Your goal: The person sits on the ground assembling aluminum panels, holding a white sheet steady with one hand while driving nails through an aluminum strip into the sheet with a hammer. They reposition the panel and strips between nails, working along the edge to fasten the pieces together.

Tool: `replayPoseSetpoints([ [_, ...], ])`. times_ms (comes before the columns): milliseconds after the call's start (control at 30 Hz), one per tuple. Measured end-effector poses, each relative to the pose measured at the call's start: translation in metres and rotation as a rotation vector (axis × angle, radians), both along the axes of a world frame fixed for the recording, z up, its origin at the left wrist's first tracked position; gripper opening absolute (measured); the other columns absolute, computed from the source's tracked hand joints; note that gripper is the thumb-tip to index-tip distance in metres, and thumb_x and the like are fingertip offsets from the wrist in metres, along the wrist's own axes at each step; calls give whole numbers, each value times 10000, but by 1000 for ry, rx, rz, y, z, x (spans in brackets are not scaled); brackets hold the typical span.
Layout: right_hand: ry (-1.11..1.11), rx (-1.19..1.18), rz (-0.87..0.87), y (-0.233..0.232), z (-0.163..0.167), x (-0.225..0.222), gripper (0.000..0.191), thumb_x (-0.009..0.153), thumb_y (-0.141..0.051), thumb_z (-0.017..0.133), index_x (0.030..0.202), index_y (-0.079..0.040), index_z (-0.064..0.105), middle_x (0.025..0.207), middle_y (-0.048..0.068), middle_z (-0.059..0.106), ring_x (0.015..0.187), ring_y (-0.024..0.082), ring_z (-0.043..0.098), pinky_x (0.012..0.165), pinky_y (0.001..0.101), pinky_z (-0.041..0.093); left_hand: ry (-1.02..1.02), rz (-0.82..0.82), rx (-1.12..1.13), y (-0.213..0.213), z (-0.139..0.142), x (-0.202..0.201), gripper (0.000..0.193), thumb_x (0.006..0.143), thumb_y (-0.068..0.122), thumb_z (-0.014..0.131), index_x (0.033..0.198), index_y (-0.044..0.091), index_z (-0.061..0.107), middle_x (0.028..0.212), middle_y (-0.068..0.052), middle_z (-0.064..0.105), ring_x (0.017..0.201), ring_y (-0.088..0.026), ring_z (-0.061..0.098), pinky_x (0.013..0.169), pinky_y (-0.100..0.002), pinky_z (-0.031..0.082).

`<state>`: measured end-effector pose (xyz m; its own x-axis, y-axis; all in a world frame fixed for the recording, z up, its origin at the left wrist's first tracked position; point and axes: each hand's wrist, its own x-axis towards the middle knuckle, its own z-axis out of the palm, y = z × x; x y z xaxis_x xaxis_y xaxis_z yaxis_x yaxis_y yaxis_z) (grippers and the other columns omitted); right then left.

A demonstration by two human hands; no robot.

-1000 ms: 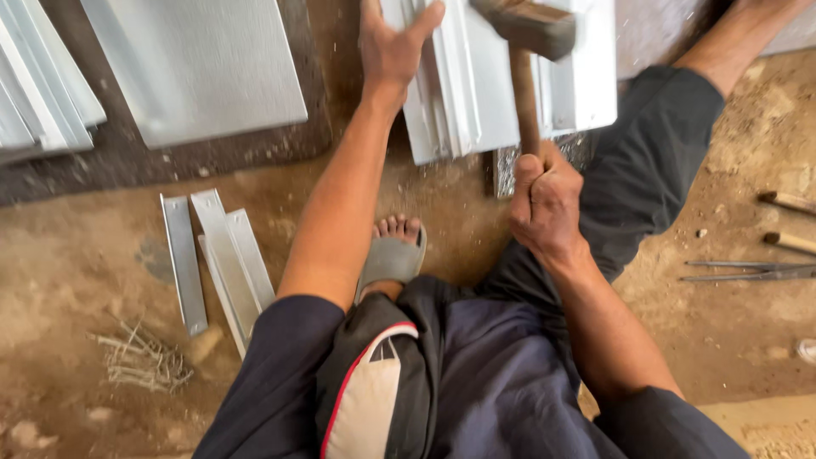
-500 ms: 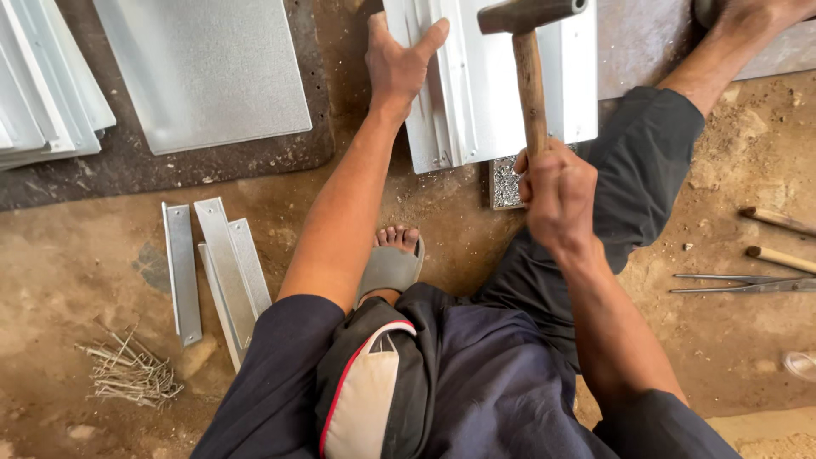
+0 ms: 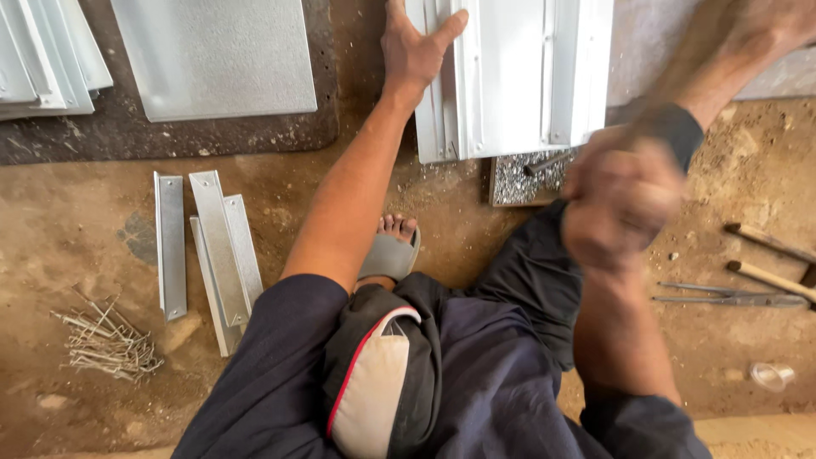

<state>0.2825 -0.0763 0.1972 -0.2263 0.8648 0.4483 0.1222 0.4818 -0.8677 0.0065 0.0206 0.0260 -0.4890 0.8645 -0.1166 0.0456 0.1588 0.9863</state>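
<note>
My left hand (image 3: pixel 416 51) lies flat with fingers spread on a folded, ribbed sheet of light metal (image 3: pixel 518 76) at the top centre, holding it down. My right hand (image 3: pixel 620 200) is a blurred closed fist, lifted up near the camera over the sheet's lower right corner. It held a wooden-handled hammer a moment ago; the hammer itself is lost in the blur now. Under the sheet's near edge sits a speckled stone block (image 3: pixel 518 180) with a short dark rod on it.
Several narrow metal strips (image 3: pixel 217 246) lie on the dirt floor at left, with a heap of thin nails (image 3: pixel 106 344) beside them. A flat metal sheet (image 3: pixel 217 55) and stacked sheets (image 3: pixel 42 51) rest on a dark mat. Wooden-handled tools (image 3: pixel 769 255) and tongs (image 3: pixel 731 297) lie at right.
My right fist has pulled back from above the sheet toward me and to the right, and the hammer head has left view. My left hand stays pressed on the sheet.
</note>
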Motion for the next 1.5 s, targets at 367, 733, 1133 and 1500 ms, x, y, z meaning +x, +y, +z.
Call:
replayPoseSetpoints([
  [367, -567, -235, 49, 14, -71, -19, 387, 1130, -167, 423, 783, -24, 519, 639, 83, 509, 526, 185, 524, 476, 345, 391, 34, 30, -32, 11, 19, 8, 817, 723, 487, 861, 1255, -22, 506, 1218, -238, 700, 1126, -341, 734, 987, -439, 597],
  [733, -689, -249, 52, -2, -101, -41, 536, 1147, -201, 446, 674, 49, 485, 655, 117, 501, 514, 222, 463, 538, 414, 367, 78, 39, -40, -4, -12, -7, 871, 715, 534, 841, 1259, -31, 462, 1176, -271, 666, 1097, -372, 702, 929, -461, 608],
  [1133, -477, -923, 41, -27, -69, -6, 448, 1014, -372, 604, 692, -62, 574, 530, -5, 520, 439, 98, 506, 390, 309, 394, -28, -37, -54, -5, -12, -9, 1049, 680, 604, 796, 1376, -41, 351, 1264, -295, 604, 1170, -395, 691, 1025, -506, 586],
  [1500, -898, -1088, 344, -100, -129, -10, 538, 962, -443, 681, 643, -15, 619, 577, 158, 601, 512, 273, 564, 524, 428, 448, 1086, -691, 221, -10, 18, -56, 514, 1023, 543, 756, 1455, 302, 616, 1690, -148, 356, 1548, -366, 312, 1288, -597, 230],
])
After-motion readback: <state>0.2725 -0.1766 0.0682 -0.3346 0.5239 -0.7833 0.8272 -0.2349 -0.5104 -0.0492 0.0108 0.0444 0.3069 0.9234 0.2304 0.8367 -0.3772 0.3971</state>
